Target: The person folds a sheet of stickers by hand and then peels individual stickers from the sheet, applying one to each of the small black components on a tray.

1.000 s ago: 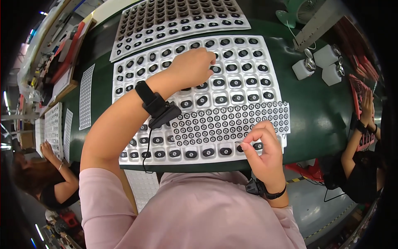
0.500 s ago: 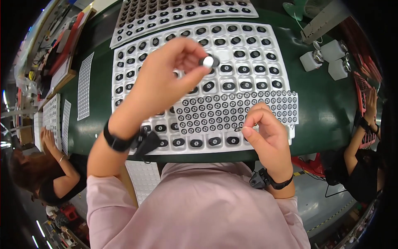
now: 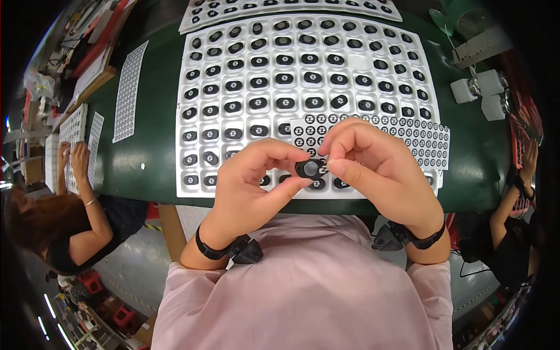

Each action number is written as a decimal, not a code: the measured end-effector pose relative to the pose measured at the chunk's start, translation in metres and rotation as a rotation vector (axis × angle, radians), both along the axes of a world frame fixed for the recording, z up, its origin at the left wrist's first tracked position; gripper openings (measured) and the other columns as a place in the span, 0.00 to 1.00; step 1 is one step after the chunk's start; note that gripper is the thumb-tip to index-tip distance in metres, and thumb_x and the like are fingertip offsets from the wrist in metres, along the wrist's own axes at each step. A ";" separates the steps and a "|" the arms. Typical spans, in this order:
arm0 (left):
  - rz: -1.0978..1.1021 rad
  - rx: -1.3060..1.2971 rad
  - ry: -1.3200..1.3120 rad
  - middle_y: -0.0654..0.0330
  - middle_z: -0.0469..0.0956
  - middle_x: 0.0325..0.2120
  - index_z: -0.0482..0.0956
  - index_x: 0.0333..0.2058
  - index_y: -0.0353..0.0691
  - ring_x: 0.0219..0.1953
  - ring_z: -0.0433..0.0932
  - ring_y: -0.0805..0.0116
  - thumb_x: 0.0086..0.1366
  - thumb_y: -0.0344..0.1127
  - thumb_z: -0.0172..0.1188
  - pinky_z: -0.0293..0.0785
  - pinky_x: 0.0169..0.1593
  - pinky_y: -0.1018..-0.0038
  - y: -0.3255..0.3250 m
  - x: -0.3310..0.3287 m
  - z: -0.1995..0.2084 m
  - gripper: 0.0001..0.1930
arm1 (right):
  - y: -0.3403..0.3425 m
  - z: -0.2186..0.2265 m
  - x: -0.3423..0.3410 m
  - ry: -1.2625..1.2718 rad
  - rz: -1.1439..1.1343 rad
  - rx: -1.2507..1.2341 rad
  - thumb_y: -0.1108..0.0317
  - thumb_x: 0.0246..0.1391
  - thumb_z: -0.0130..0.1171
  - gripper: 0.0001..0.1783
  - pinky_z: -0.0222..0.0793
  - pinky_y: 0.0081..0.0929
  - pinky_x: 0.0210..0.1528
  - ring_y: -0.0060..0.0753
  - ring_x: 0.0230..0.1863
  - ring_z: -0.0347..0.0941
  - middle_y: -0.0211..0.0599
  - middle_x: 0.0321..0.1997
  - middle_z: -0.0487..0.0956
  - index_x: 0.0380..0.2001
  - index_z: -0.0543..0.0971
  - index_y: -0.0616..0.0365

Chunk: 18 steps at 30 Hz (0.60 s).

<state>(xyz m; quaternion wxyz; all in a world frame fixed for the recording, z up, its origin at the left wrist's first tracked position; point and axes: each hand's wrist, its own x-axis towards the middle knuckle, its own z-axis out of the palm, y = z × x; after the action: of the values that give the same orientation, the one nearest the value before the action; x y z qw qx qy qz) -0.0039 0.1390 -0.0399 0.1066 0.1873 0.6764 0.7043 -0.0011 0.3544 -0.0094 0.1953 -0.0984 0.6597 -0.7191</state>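
Note:
Between the thumb and index finger of my left hand [image 3: 256, 184] is a small black oval piece [image 3: 301, 169] with a round grey middle facing up. My right hand [image 3: 382, 175] is closed in a pinch just right of that piece; whatever its fingertips hold is too small to make out. Both hands are over the near part of a white plastic tray [image 3: 182, 153], whose pockets hold rows of similar black oval pieces. Many in the nearer rows bear a round white-marked emblem; the far rows show plain grey middles. A sheet of round stickers [image 3: 429, 143] lies across the tray's near right, partly behind my right hand.
A second filled tray [image 3: 189, 24] stands beyond. Another sticker sheet [image 3: 129, 93] lies left on the green table [image 3: 153, 116]. White bottles with metal tops [image 3: 465, 91] stand at the right. Co-workers' hands [image 3: 80, 163] show at far left and far right.
My left hand has come back from the tray's far rows, bringing the black oval piece beside my right hand. The view has shifted, and both hands now meet over the tray's near edge.

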 end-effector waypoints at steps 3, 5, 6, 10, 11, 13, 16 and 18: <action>0.013 -0.010 0.014 0.54 0.77 0.38 0.75 0.40 0.27 0.41 0.77 0.69 0.52 0.15 0.63 0.75 0.46 0.73 -0.004 0.002 0.002 0.16 | -0.008 0.007 -0.006 -0.004 0.069 0.159 0.74 0.58 0.54 0.02 0.64 0.18 0.42 0.18 0.39 0.66 0.31 0.40 0.72 0.32 0.72 0.61; 0.028 -0.011 0.016 0.54 0.77 0.38 0.75 0.40 0.27 0.41 0.76 0.69 0.52 0.15 0.63 0.75 0.46 0.73 -0.006 0.002 0.002 0.15 | -0.011 0.012 -0.009 -0.013 0.086 0.193 0.74 0.58 0.55 0.03 0.64 0.18 0.41 0.17 0.38 0.67 0.30 0.38 0.72 0.32 0.72 0.61; 0.029 -0.009 0.015 0.54 0.77 0.38 0.75 0.40 0.27 0.41 0.76 0.69 0.52 0.15 0.63 0.75 0.46 0.73 -0.008 0.002 0.001 0.15 | -0.013 0.014 -0.010 -0.020 0.101 0.224 0.74 0.57 0.55 0.03 0.65 0.18 0.41 0.17 0.37 0.67 0.29 0.36 0.73 0.31 0.72 0.61; 0.028 -0.032 0.145 0.56 0.78 0.37 0.77 0.41 0.31 0.37 0.79 0.71 0.53 0.17 0.63 0.78 0.43 0.76 -0.011 -0.002 -0.004 0.15 | -0.017 0.018 -0.013 -0.001 0.116 0.279 0.75 0.56 0.56 0.03 0.66 0.17 0.40 0.16 0.35 0.68 0.27 0.32 0.74 0.31 0.73 0.62; 0.027 -0.026 0.146 0.56 0.78 0.37 0.77 0.41 0.31 0.37 0.79 0.71 0.53 0.17 0.63 0.78 0.43 0.76 -0.012 -0.002 -0.004 0.15 | -0.017 0.018 -0.013 0.013 0.114 0.291 0.75 0.56 0.56 0.03 0.66 0.17 0.40 0.16 0.34 0.68 0.26 0.31 0.74 0.31 0.73 0.62; 0.025 -0.015 0.149 0.56 0.78 0.37 0.77 0.40 0.31 0.37 0.79 0.71 0.53 0.17 0.63 0.78 0.43 0.76 -0.012 -0.003 -0.005 0.14 | -0.018 0.018 -0.013 0.009 0.109 0.294 0.75 0.56 0.56 0.03 0.66 0.17 0.40 0.16 0.34 0.68 0.26 0.31 0.74 0.30 0.73 0.62; 0.030 -0.012 0.142 0.56 0.78 0.37 0.77 0.40 0.31 0.37 0.79 0.71 0.53 0.17 0.63 0.78 0.42 0.77 -0.012 -0.003 -0.005 0.15 | -0.019 0.018 -0.014 0.005 0.100 0.298 0.75 0.56 0.57 0.03 0.66 0.17 0.40 0.16 0.34 0.68 0.27 0.31 0.74 0.30 0.73 0.62; 0.033 -0.011 0.139 0.56 0.78 0.37 0.77 0.40 0.31 0.37 0.79 0.71 0.53 0.17 0.63 0.78 0.42 0.77 -0.011 -0.003 -0.006 0.15 | -0.020 0.017 -0.013 0.018 0.090 0.289 0.76 0.55 0.57 0.03 0.66 0.18 0.40 0.16 0.34 0.68 0.27 0.31 0.74 0.30 0.73 0.62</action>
<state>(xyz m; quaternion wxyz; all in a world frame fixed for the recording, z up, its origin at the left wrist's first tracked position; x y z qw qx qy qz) -0.0072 0.1278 -0.0455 0.0489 0.2240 0.6888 0.6877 -0.0143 0.3345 0.0074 0.2336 -0.1052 0.7529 -0.6063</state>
